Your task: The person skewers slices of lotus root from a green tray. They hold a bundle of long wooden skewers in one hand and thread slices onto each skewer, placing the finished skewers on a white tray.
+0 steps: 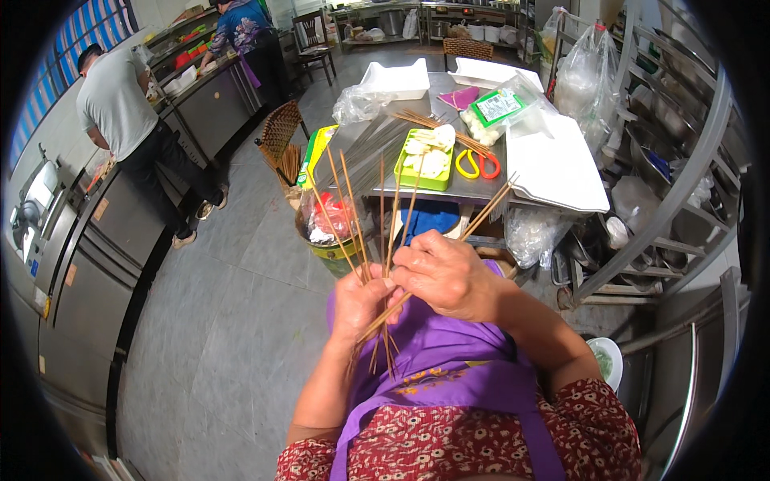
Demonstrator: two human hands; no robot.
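Observation:
Several thin bamboo skewers [382, 210] fan upward from my left hand [354, 303], with their lower ends sticking out below it. My right hand [448, 276] is closed around a few more bamboo skewers [490, 207], which slant across under my left hand. The fingertips of both hands meet in front of my purple apron [433, 349]. Beyond them on the metal table stands a green tray [421, 182] of sliced white food [428, 159]. Scissors with a yellow and a red handle [497, 165] lie beside it. More bamboo skewers [418, 118] and thin grey metal skewers [370, 153] lie behind.
White foam boxes [397, 81] and a foam lid [556, 162] sit on the table, with a packaged bag [499, 108] between. A bin [337, 252] holding plastic bags stands at its near left. Metal racking [652, 180] is at right. Two people [123, 99] work along the left counter.

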